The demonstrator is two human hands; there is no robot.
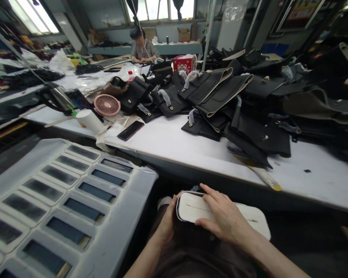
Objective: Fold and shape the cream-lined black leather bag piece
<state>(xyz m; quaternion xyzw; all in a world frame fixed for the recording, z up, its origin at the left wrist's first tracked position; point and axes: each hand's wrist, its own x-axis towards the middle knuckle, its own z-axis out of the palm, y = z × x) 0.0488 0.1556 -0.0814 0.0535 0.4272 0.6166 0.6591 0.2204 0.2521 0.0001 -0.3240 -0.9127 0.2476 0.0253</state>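
- While I look down from the head view, my right hand [224, 220] lies flat across a white rounded leather panel [249, 220] with a dark edge, fingers spread over its top face and the thumb along its near edge; this grip presses on the panel more than it closes round it.
- My left hand [168, 216] cups the panel's left end, thumb on the rounded corner, so that grip is closed on the piece from the side.
- The panel sits low in front of me, over my lap and below the near edge of the white worktop [191, 150], not resting on it.
- On the worktop lies a heap of black leather bag parts [220, 96] with tan undersides, spreading off to the right.
- Left of the heap, a black phone [130, 130] lies flat, with a pink round fan [107, 105] and a white roll [89, 120] near it.
- At my left stands a grey tray [124, 224] with rows of rectangular slots.
- Far across the room, a person [142, 48] sits at another table.
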